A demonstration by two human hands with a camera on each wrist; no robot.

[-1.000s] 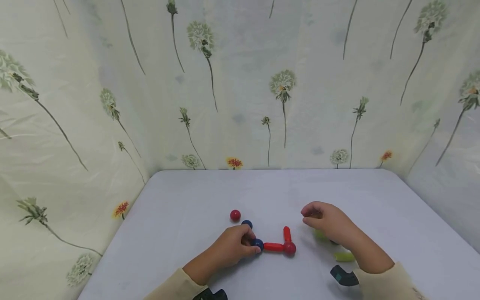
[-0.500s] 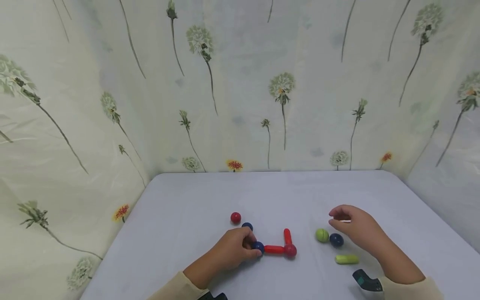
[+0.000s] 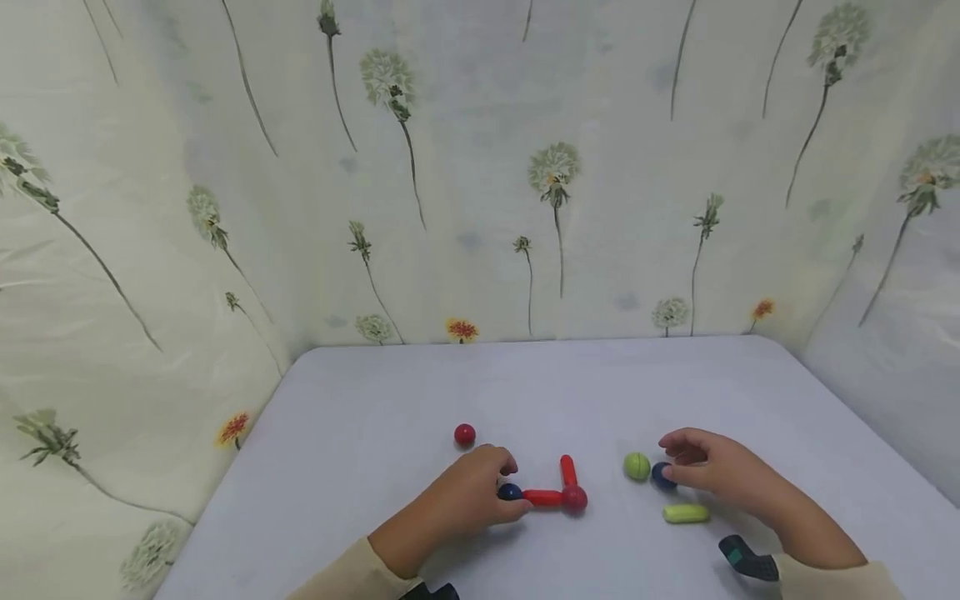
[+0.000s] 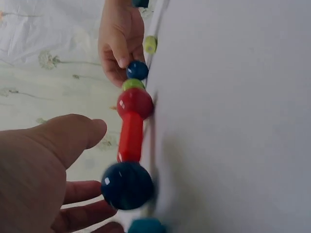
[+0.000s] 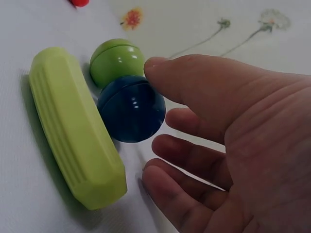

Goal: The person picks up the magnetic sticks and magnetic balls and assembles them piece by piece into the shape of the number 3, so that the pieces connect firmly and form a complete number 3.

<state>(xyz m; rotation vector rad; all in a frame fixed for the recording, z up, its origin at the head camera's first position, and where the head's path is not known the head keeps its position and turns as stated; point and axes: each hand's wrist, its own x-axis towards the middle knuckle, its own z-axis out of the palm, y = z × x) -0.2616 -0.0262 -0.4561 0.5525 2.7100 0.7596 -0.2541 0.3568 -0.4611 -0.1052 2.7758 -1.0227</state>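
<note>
My left hand (image 3: 468, 492) stands around a dark blue ball (image 3: 510, 492), thumb and fingers spread apart. In the left wrist view the thumb is clear of this blue ball (image 4: 128, 186); a fingertip overlaps its edge, and contact I cannot tell. A red stick (image 3: 543, 498) joins the ball to a red ball (image 3: 574, 499), which bears a second red stick (image 3: 568, 471). My right hand (image 3: 723, 467) is at another dark blue ball (image 5: 131, 109), its thumb at the ball's upper edge, fingers loosely bent and not closed round it.
A grooved green ball (image 3: 637, 467) lies beside the right blue ball. Nearer the front is a light green stick (image 3: 686, 513). A loose red ball (image 3: 465, 435) lies beyond my left hand. A teal piece (image 4: 147, 225) shows at the left wrist view's bottom. Flowered cloth (image 3: 480, 250) rises behind the white table (image 3: 375, 383).
My right hand has moved right, away from the red sticks, then down to the right blue ball. My left thumb and fingers have spread off the joined blue ball.
</note>
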